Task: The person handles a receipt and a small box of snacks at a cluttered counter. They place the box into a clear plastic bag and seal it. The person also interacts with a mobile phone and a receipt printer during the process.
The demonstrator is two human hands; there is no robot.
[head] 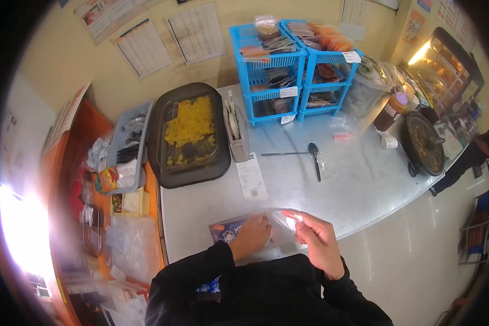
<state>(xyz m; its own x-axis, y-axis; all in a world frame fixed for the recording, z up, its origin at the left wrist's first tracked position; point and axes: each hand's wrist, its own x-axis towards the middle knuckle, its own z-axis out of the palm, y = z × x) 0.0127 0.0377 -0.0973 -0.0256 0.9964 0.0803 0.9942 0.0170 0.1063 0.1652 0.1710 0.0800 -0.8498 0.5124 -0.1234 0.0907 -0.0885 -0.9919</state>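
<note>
My left hand [252, 236] reaches into or rests on a clear plastic bag [279, 228] near the table's front edge; its fingertips are partly hidden. A blue printed packet or box [225, 232] shows at the bag's left end. My right hand [316, 240] pinches the bag's right end between thumb and fingers. Beyond the hands lie a printed paper slip [252, 179], a black plastic spoon [314, 157] with clear wrapping, and a thin black straw or stick [285, 154]. A tape dispenser [237, 134] stands behind the slip.
A covered tray of yellow food [190, 126] stands at the left. Blue stacked baskets [271, 61] hold sachets at the back. A sauce bottle [391, 110] and a stone mortar [424, 142] with a pestle stand at the right. A person's dark-clothed leg [460, 163] shows beyond the table.
</note>
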